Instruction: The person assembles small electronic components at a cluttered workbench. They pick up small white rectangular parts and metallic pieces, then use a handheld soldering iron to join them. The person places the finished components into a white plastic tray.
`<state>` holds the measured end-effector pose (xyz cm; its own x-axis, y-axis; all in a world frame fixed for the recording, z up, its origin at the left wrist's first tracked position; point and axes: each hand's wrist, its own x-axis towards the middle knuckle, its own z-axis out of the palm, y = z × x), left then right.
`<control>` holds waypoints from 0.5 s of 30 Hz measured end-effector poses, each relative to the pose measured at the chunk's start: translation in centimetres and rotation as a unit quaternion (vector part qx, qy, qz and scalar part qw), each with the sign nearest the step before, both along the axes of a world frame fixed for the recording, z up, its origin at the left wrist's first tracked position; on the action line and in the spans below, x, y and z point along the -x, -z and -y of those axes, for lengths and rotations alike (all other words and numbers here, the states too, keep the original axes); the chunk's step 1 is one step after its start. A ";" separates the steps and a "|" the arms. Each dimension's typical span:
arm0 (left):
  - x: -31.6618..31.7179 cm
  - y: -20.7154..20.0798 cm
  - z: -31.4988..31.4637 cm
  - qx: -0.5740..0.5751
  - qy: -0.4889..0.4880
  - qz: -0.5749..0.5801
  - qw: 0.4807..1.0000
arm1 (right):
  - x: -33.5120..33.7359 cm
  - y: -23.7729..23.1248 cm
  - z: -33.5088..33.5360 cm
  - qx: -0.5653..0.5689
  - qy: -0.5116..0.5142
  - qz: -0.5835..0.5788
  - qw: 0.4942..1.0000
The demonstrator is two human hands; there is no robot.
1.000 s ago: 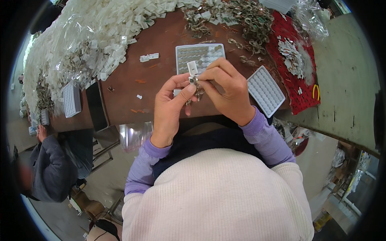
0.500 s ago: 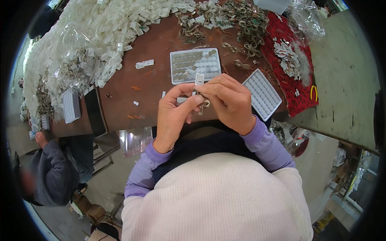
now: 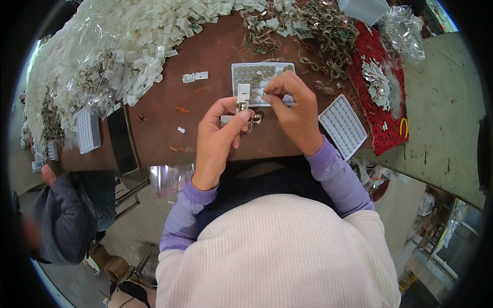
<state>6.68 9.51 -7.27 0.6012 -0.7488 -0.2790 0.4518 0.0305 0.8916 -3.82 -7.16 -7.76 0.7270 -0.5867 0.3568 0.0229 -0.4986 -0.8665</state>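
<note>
My left hand (image 3: 218,137) is closed around a small white plastic case (image 3: 243,91), held upright between thumb and fingers. A shiny metal part shows in its lower half, and short tan-and-silver linked pieces (image 3: 253,121) dangle beside the thumb. My right hand (image 3: 298,110) is just to the right of the case, thumb and forefinger pinched together at the near edge of a white tray (image 3: 234,82). Whatever is between those fingertips is too small to make out. Rows of round greyish discs (image 3: 264,68) sit in the tray's pockets, partly covered by my right hand.
White plastic cases (image 3: 149,56) are heaped at the back left. Tangled linked strips (image 3: 334,33) lie at the back right. Another white tray (image 3: 343,126) and a red patterned cloth (image 3: 377,133) are to the right. A co-worker's sleeve (image 3: 67,215) shows at far left.
My right hand has come away from the case and moved right, to the tray's near edge. My left hand keeps holding the case. The table has shifted slightly rightward in view.
</note>
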 end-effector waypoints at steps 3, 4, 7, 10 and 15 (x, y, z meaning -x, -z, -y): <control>0.9 -0.5 0.5 0.011 0.030 0.014 0.999 | 1.7 -1.5 -1.1 0.025 -0.040 0.071 0.996; 1.3 -0.8 0.6 0.014 0.046 0.017 0.999 | 2.3 -1.9 -1.1 0.065 -0.037 0.085 0.994; 2.6 -1.6 1.0 0.020 0.069 0.031 0.997 | 3.6 -2.3 -1.3 0.081 -0.002 0.098 0.992; 3.8 -2.0 1.7 0.022 0.060 0.069 0.996 | 5.0 -1.9 -1.3 -0.071 -0.015 0.101 0.992; 4.6 -1.7 2.8 0.006 0.059 0.106 0.993 | 6.7 -2.0 -0.9 -0.066 -0.023 0.092 0.993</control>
